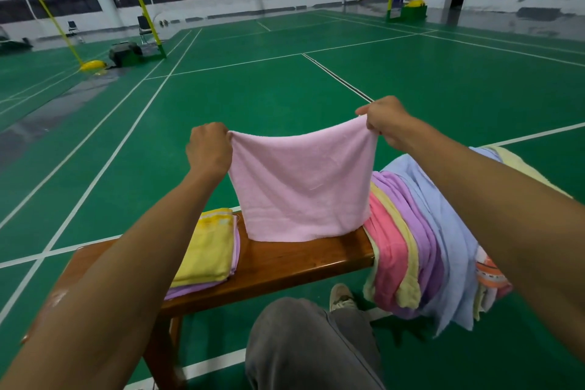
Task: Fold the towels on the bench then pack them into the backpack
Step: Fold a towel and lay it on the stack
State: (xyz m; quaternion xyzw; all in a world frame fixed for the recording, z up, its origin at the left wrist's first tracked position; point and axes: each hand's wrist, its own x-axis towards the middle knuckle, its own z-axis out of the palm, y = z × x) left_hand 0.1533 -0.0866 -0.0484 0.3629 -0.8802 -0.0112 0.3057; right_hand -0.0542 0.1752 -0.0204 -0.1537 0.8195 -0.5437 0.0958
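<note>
A light pink towel (pixel 300 187) hangs doubled in front of me, its lower edge touching the wooden bench (pixel 285 263). My left hand (pixel 209 149) pinches its upper left corner and my right hand (pixel 384 122) pinches its upper right corner, stretching the top edge between them. On the bench to the left lies a stack of folded towels (pixel 205 250), yellow on top with purple beneath. Over the bench's right end drapes a pile of unfolded towels (pixel 421 231) in pink, yellow, purple and blue. No backpack is in view.
The bench stands on a green badminton court floor (pixel 253 89) with white lines. My knee in grey trousers (pixel 310 345) and a shoe (pixel 340 296) sit just in front of the bench. Net posts and chairs stand far off at the back left.
</note>
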